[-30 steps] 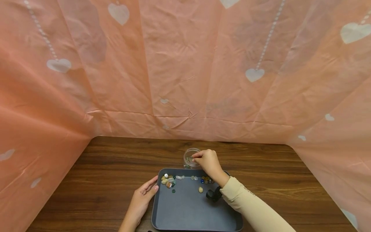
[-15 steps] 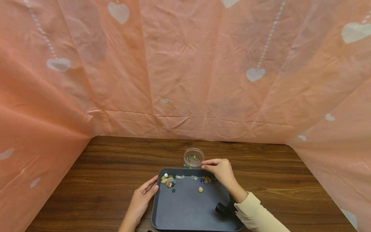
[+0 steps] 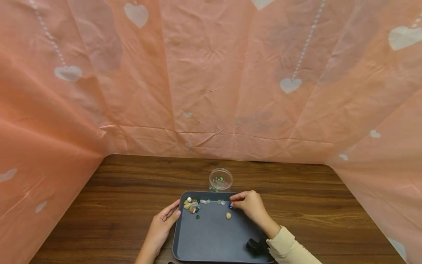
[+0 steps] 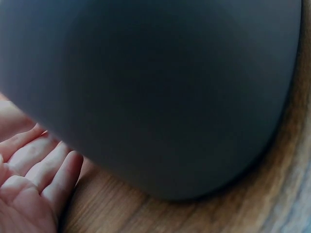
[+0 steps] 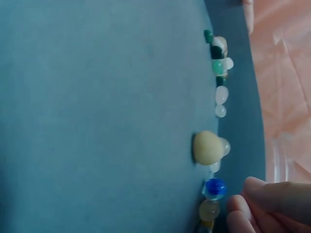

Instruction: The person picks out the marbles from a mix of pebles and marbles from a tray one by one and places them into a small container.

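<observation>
My left hand (image 3: pixel 161 223) rests at the left side of a grey tray (image 3: pixel 211 242), thumb and fingertips right at its rim. In the left wrist view, fingers (image 4: pixel 48 165) reach the tray's outer wall. My right hand (image 3: pixel 252 207) is over the tray's far right part, thumb and index finger apart beside a blue glass marble (image 5: pixel 215 188). No thing shows between them. A yellowish clear marble (image 5: pixel 209 210) lies next to the blue one, and the right hand hides more beads in the head view. A cream pebble (image 3: pixel 228 216) lies nearer the tray's middle.
Behind the tray stands a clear round jar (image 3: pixel 221 179) holding small green and red beads. Several mixed stones (image 3: pixel 191 206) lie in the tray's far left corner, with clear beads (image 3: pixel 221 202) along the far wall. A pink curtain (image 3: pixel 211 91) surrounds the wooden table (image 3: pixel 132 183).
My right hand has drawn back from over the jar and come down to the marbles at the tray's far right. The left hand has stayed at the tray's side.
</observation>
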Available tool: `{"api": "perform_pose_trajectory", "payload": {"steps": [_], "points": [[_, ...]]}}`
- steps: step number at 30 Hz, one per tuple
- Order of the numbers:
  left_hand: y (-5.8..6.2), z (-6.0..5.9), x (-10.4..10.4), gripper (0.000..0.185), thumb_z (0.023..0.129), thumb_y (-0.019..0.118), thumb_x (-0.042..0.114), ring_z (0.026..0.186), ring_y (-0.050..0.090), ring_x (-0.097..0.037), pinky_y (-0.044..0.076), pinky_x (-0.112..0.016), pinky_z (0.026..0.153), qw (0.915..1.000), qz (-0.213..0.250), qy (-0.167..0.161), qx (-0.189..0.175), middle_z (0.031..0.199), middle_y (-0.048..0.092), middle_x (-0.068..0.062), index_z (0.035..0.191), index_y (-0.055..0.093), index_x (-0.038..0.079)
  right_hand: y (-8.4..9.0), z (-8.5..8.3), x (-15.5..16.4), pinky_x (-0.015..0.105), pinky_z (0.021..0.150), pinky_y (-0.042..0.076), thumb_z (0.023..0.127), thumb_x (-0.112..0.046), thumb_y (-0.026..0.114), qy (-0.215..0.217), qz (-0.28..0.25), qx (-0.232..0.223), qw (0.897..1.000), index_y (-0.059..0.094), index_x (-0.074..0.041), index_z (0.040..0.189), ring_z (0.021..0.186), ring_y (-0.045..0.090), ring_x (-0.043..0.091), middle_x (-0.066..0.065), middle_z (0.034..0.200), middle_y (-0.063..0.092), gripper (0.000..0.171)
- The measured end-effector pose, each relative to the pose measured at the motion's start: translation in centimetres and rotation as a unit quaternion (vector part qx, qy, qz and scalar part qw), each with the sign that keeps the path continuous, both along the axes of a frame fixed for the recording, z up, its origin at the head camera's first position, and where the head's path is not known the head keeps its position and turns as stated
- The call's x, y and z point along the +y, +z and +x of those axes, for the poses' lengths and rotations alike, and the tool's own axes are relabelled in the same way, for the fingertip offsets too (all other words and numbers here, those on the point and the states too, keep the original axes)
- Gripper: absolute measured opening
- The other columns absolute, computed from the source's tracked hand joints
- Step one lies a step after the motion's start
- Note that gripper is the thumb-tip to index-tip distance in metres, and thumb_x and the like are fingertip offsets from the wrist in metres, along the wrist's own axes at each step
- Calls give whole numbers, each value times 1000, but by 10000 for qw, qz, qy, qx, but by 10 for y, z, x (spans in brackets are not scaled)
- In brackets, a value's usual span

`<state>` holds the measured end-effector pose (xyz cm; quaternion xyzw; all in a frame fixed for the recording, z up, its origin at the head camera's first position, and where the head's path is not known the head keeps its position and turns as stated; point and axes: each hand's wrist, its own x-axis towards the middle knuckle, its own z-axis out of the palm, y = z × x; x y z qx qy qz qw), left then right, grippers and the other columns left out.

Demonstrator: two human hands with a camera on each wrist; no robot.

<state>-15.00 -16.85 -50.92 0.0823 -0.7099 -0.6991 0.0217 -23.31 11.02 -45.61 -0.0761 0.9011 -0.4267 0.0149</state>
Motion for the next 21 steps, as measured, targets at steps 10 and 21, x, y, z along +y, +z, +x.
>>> {"api": "perform_pose_trajectory", "payload": {"steps": [10,21], "points": [[0,-1,-1,49,96,66,24,111,56,12,43,-8,93,10000,-60,23,-25,140,59,-14,140,56,4,-9,-2,-4,21,58,50,72,-3,85,434,733,498,9951,81,-7,83,70,65,8,4,77,77,12],[-1,0,1,49,96,66,25,120,57,-1,44,-8,93,9999,-159,44,6,140,59,-16,139,56,3,-11,-1,-3,21,58,52,73,-3,84,612,968,716,9908,81,-8,79,74,70,13,5,77,78,8]]}}
